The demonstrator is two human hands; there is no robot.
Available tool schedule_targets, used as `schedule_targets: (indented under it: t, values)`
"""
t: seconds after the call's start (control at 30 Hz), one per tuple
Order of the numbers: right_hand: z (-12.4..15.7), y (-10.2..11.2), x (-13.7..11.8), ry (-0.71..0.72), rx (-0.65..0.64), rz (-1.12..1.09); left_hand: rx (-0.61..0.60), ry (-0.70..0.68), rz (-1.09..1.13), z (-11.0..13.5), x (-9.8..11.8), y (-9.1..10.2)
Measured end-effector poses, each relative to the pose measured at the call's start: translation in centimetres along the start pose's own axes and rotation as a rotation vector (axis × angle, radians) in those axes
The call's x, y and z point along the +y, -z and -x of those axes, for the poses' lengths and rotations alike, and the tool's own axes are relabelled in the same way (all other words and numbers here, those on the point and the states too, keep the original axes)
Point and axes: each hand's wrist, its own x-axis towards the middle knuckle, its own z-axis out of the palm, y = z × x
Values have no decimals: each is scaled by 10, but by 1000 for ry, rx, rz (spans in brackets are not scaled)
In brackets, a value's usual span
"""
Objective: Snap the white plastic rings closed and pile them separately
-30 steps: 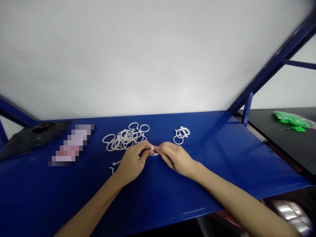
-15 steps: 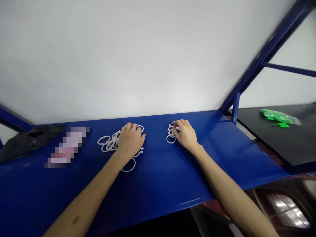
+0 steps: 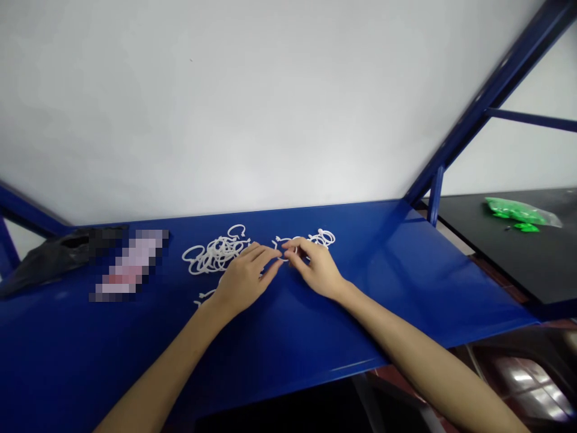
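Between my hands is a white plastic ring with a small snap end, which looks like a shower curtain ring [image 3: 283, 239]. My right hand [image 3: 315, 266] pinches its right side between thumb and fingers. The fingertips of my left hand [image 3: 249, 275] close on its lower left side. A tangled pile of similar rings [image 3: 211, 255] lies left of my left hand, and one ring [image 3: 237, 230] sits behind it. Beyond my right fingers rests a smaller cluster of rings [image 3: 327, 238]. Another ring [image 3: 205, 296] is partly hidden by my left wrist.
The blue tabletop [image 3: 279, 355] meets a white wall [image 3: 270, 108]. A black plastic bag [image 3: 40, 258] and a blurred-out package [image 3: 135, 261] lie at the left. To the right are a blue frame post [image 3: 469, 108] and a black table [image 3: 487, 252] with a green-filled bag [image 3: 518, 210].
My left hand has moved right from the ring pile, and my right hand has come left from the small cluster. They now meet at one ring.
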Motion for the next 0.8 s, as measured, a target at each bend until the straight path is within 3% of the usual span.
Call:
schedule_targets:
  t: [0.17, 0.3, 0.43, 0.63, 0.8]
  values:
    - [8, -14, -6, 21, 20, -73, 200, 380, 219, 8, 12, -5]
    - [7, -11, -7, 112, 73, 54, 190, 594, 497, 9, 15, -10]
    - [7, -9, -5, 145, 53, 12, 190, 616, 587, 15, 16, -11]
    - [11, -7, -9, 256, -38, 10, 220, 511, 426, 20, 14, -8]
    - [11, -6, -10, 268, -59, 47, 233, 441, 362, 18, 13, -6]
